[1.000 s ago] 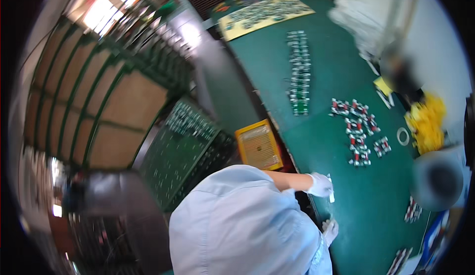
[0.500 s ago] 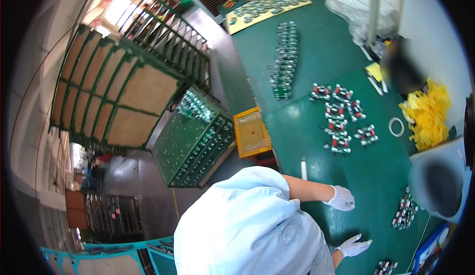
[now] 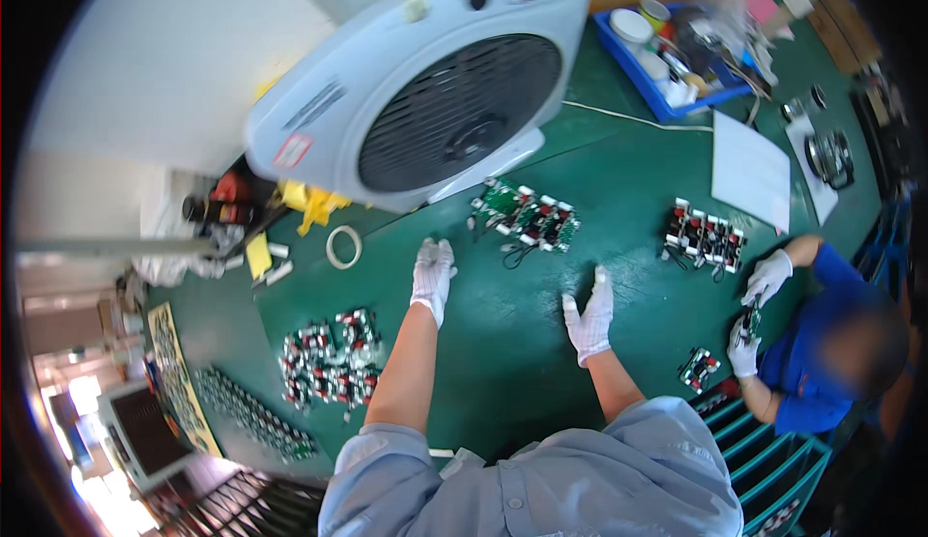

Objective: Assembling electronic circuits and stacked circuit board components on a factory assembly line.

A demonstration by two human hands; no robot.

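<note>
Both gloved hands are lying flat and open on the green table [image 3: 522, 363] — holding nothing. The left hand [image 3: 432, 274] and right hand [image 3: 590, 317] are reaching toward the row of circuit boards [image 3: 525, 216], which is sitting just below the big fan [image 3: 425, 83], probably kept close for easy grabbing. The row is running left to right, dipping a bit at its right end.

Work surface: we see a green table [image 3: 503, 363] filling most of the view, its edges bent by the lens
Fan: we note a large pale box fan [image 3: 425, 83] standing on the table's far side, dark grille facing us
Wall: we find a plain white wall [image 3: 164, 63] behind the fan
Storage: a blue tray [image 3: 667, 107] of small items sits at upper right
Light: we mark bright daylight [image 3: 72, 392] at lower left
</note>
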